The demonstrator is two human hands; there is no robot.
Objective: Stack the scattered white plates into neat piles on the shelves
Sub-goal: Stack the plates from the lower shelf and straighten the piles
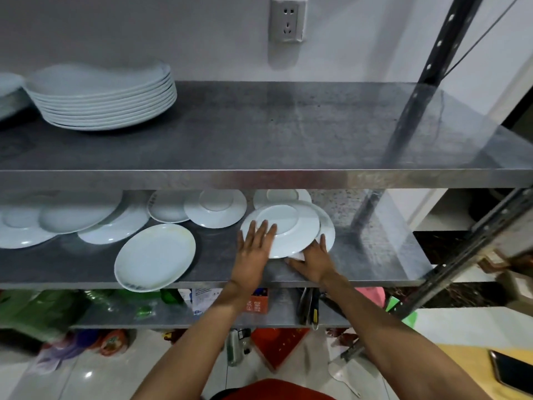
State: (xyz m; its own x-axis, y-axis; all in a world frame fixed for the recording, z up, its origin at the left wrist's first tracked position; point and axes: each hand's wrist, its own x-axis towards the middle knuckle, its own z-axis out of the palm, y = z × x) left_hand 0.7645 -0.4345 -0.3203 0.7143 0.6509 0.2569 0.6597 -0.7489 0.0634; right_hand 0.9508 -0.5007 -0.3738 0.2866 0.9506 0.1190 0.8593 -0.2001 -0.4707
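Observation:
On the middle steel shelf (375, 255) an upside-down white plate (291, 235) lies on top of another plate (327, 226). My left hand (255, 249) rests flat on its left rim with straight fingers. My right hand (314, 259) touches the front edge of the two plates, fingers spread. More upside-down plates (216, 207) lie scattered behind, and an oval plate (155, 256) sits near the shelf's front edge. A tall neat pile of white plates (103, 96) stands at the left of the top shelf (288, 134).
Large oval plates (66, 217) overlap at the shelf's left. A perforated metal upright (427, 82) rises at the right. Bags, bottles and boxes crowd the lower shelf and floor. A wall socket (287, 20) is above. A phone (510, 370) lies on a yellow surface.

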